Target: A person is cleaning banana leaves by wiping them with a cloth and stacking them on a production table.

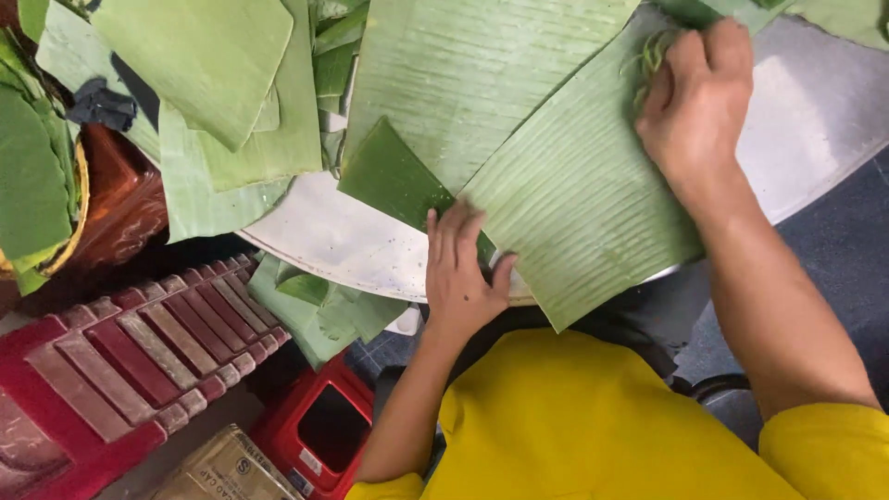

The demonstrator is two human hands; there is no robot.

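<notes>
Crate [120,370]: a red slatted crate is seen at lower left, beside a red stool [319,426] and a cardboard box [227,468].

Cut leaves [208,88]: trimmed banana-leaf pieces are piled at upper left, some draped over a brown basket [111,199].

Tray [343,241]: a pale round tray serves as the work surface; its bare rim shows between the pile and the hands.

Dark piece [394,176]: a smaller, darker green piece lies on the tray, partly tucked under the big leaf.

Left hand [458,268]: it is laid nearly flat, fingers together and extended, pressing the near edge of the big leaf where it overlaps the dark piece; nothing is gripped.

Big leaf [574,204]: a large ribbed sheet is spread pale side up across the tray, its lower corner hanging past the rim toward the yellow shirt [593,426].

Right hand [694,102]: it is curled, knuckles up, over a small green wad [648,60] at the leaf's far edge; the fingertips are hidden, so the tightness of the hold cannot be told.

Handling note: the sheet is best kept pinned flat by the left palm, and any rubbing is best run along the ribs, since such leaves are judged to split easily across them.
</notes>
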